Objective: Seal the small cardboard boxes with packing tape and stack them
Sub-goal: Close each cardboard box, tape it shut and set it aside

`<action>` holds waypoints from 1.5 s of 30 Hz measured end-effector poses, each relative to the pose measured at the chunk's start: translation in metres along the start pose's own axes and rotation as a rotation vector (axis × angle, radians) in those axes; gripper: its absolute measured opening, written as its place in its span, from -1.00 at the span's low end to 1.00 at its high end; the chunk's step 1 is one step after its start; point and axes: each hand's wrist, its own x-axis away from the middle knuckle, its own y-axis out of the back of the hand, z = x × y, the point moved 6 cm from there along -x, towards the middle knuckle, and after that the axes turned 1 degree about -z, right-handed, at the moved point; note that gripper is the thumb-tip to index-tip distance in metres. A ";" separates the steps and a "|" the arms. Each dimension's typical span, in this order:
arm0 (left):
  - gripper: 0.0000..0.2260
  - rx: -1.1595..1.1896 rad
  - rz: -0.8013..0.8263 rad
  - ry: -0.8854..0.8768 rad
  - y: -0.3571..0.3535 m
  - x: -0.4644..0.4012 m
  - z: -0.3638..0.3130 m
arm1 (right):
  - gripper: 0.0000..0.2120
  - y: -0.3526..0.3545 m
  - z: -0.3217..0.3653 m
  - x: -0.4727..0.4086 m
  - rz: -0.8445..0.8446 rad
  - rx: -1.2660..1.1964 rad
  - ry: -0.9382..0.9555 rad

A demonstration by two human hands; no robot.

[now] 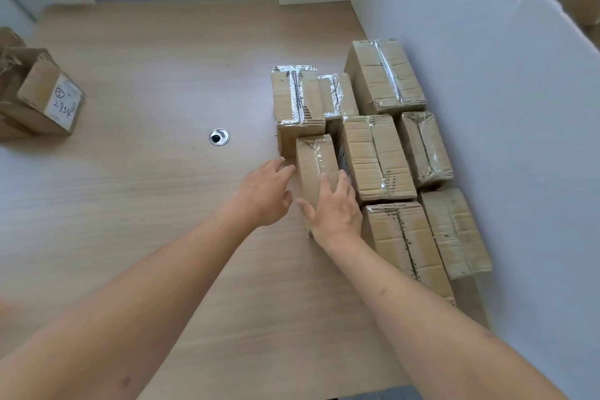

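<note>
Light wood bench [146, 204], white partition [503, 107] on my right. Right hand [334, 208] flat on a taped box [316, 162]; left hand [264, 191] spread beside it.

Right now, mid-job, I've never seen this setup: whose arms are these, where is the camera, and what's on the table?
There is no machine: a person works bare-handed, filmed by a camera on their head looking down. The right hand rests on a small taped box with fingers fairly straight. The left hand is open beside it, and I cannot tell if it touches. More taped boxes sit grouped at the right against a white partition. An open labelled carton stands far left on the wooden table.
</note>
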 end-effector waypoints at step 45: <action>-0.53 -0.223 -0.414 0.169 0.319 0.382 0.285 | -0.52 0.174 0.467 0.243 -0.177 0.009 0.602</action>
